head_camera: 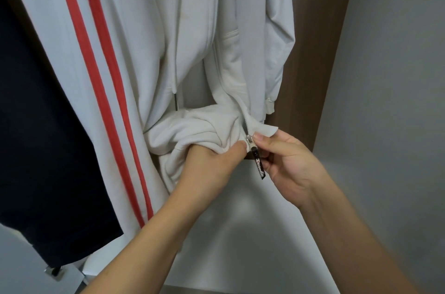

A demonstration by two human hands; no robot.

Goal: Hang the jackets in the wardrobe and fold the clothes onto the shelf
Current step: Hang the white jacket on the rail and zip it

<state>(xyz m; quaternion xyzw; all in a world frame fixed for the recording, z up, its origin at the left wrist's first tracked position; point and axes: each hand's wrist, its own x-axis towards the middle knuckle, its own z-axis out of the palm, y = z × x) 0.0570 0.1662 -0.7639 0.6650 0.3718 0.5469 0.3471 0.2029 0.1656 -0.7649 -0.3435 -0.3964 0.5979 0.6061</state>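
A white zip jacket [134, 36] with red stripes on its sleeves hangs in front of me inside the wardrobe. Its lower hem is bunched up at the zip. My left hand [212, 163] grips the bunched left hem just below the zip's bottom end. My right hand [286, 156] pinches the silver zip slider [250, 143] together with the right hem corner. The black zip pull tab [259, 167] dangles between my hands.
A dark navy garment [45, 149] hangs at the left, pressed against the white jacket's striped sleeve. The wardrobe's brown side panel [320, 57] stands at the right, with a grey wall [390, 77] beyond it. A white shelf surface [240, 245] lies below my arms.
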